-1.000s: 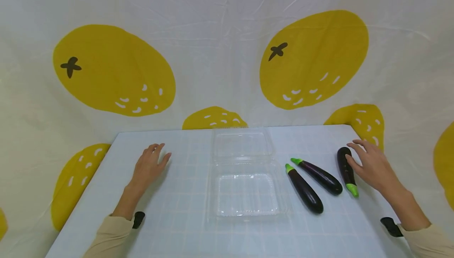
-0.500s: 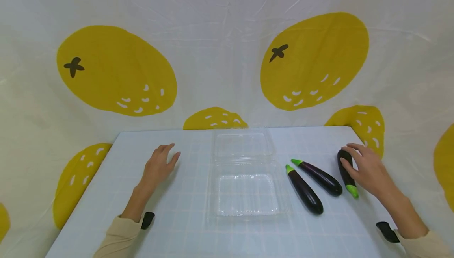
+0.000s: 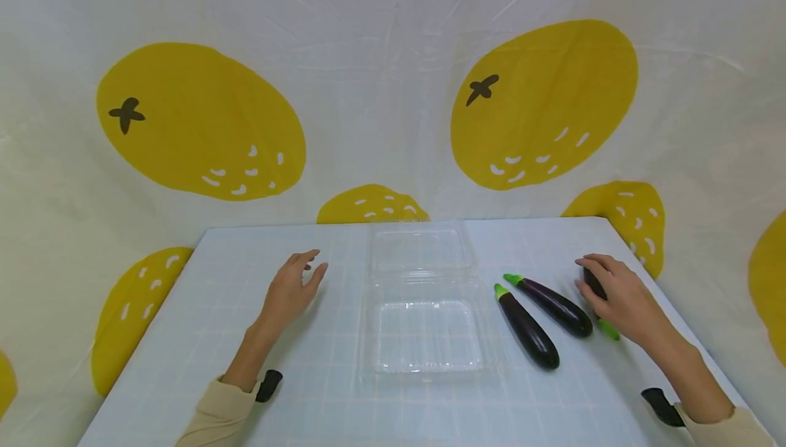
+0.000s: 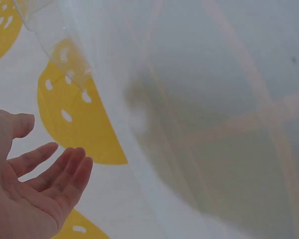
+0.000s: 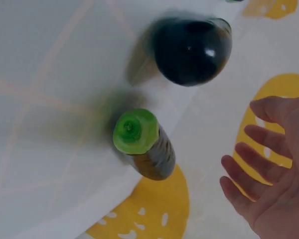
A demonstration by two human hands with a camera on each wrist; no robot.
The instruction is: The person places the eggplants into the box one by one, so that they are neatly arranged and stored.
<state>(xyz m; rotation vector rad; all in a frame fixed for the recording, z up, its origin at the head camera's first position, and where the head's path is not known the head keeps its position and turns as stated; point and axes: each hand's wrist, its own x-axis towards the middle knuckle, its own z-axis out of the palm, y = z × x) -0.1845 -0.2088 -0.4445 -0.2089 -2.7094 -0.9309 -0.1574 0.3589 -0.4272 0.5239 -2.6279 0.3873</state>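
Note:
My right hand [image 3: 625, 298] hovers over the rightmost eggplant [image 3: 609, 329], hiding most of it in the head view. In the right wrist view that eggplant's green cap faces the camera, and the hand's relaxed fingers [image 5: 249, 172] show no grip on it. Two more dark eggplants lie to its left, one nearer the front [image 3: 529, 331] and one behind it [image 3: 552, 305]. Over the left part of the table is my left hand [image 3: 290, 295], holding nothing, thumb apart from its loosely bent fingers. Between the hands sits a clear plastic clamshell container [image 3: 430, 341], its lid [image 3: 420, 249] folded back.
The table [image 3: 319, 399] has a pale checked cover. Behind it hangs a white cloth [image 3: 381, 106] printed with large yellow fruit shapes. The container's right rim lies close to the stem of the front eggplant.
My left hand has moved right, toward the container. My right hand has shifted left and now covers more of the rightmost eggplant. The container and eggplants have stayed in place.

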